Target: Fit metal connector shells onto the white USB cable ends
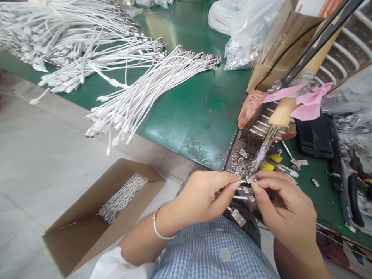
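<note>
Between thumb and forefinger, my left hand (213,197) pinches a white cable whose stripped coloured wires (245,181) stick out at its end. My right hand (283,201) is closed on a small metal USB connector (254,178), held against those wire ends. Just above both fingertips is the tip of a soldering iron (261,151) with a wooden handle (283,111), fixed pointing down in a stand with a pink ribbon (310,100) tied round it. Below the hands, more white cable ends (244,197) and a loose USB plug (238,217) hang over my lap.
White cable bundles (151,89) lie on the green table (197,112), some over its edge. An open cardboard box (84,240) with cables stands lower left. Solder crumbs (241,155), a brick piece (251,106), a plastic bag (244,42) and pliers (353,193) are around the iron.
</note>
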Demonstrator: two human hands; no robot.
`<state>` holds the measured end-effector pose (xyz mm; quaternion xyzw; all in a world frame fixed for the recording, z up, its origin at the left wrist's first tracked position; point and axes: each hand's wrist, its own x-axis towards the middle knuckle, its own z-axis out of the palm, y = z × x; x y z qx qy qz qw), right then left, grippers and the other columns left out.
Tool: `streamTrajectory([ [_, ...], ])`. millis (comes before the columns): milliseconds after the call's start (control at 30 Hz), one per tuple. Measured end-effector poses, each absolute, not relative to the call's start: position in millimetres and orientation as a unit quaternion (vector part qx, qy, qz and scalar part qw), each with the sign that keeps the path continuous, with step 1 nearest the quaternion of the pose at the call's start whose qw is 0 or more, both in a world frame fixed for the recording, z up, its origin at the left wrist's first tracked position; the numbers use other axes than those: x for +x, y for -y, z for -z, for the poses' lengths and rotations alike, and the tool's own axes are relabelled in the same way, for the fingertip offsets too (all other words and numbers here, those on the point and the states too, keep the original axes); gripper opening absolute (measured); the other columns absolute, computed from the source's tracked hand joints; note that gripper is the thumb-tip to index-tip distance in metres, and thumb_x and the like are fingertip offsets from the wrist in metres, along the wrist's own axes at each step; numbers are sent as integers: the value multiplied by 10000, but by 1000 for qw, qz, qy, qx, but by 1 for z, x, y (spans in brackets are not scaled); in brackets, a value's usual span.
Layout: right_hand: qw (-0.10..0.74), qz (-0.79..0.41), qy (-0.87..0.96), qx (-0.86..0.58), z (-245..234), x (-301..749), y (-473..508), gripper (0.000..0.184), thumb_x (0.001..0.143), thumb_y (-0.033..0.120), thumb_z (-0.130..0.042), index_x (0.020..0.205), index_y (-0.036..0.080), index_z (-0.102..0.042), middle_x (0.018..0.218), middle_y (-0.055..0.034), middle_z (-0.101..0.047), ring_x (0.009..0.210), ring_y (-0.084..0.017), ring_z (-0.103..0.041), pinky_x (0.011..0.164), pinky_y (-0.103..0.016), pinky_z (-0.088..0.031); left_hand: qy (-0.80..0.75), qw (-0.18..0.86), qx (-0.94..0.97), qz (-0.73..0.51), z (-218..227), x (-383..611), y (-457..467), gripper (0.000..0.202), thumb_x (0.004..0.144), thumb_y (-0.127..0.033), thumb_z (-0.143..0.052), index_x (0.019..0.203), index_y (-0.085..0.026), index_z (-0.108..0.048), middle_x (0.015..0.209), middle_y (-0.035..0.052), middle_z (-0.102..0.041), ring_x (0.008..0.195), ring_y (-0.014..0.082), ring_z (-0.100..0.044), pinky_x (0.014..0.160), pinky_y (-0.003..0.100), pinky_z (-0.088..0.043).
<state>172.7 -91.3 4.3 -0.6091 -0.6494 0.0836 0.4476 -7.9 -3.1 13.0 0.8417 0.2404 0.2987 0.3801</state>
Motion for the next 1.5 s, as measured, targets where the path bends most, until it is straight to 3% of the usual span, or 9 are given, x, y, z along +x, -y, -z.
streamTrajectory([
  [600, 444, -105, 649, -608, 3, 174, 98, 121, 896, 111, -625, 937, 225, -625, 1000, -5, -673, 937, -119, -650, 864, -225, -520, -263, 399, 834, -275, -13, -10, 8, 214, 952, -144, -523, 898, -101, -726, 679, 38, -725, 553, 115, -634, 539, 203, -468],
  [1000, 451, -155, 631, -611, 7, 173, 114, 144, 889, 102, -624, 948, 233, -638, 1001, -20, -698, 918, -148, -683, 819, -261, -565, -255, 410, 837, -258, -15, -15, 14, 200, 946, -139, -512, 903, -133, -707, 658, 14, -714, 524, 97, -593, 512, 190, -434],
  [1300, 478, -216, 603, -601, 7, 173, 130, 149, 887, 99, -621, 939, 238, -640, 970, -38, -717, 853, -170, -695, 697, -276, -585, -229, 433, 841, -229, -14, -20, 19, 203, 963, -156, -500, 880, -151, -686, 668, 11, -712, 544, 95, -615, 516, 184, -445],
  [1500, 494, -253, 597, -579, 5, 170, 138, 156, 888, 90, -607, 927, 240, -626, 933, -36, -731, 841, -176, -710, 708, -279, -597, -253, 476, 789, -295, -26, -58, 21, 181, 978, -167, -513, 935, -188, -688, 674, 10, -708, 545, 103, -634, 508, 191, -489],
])
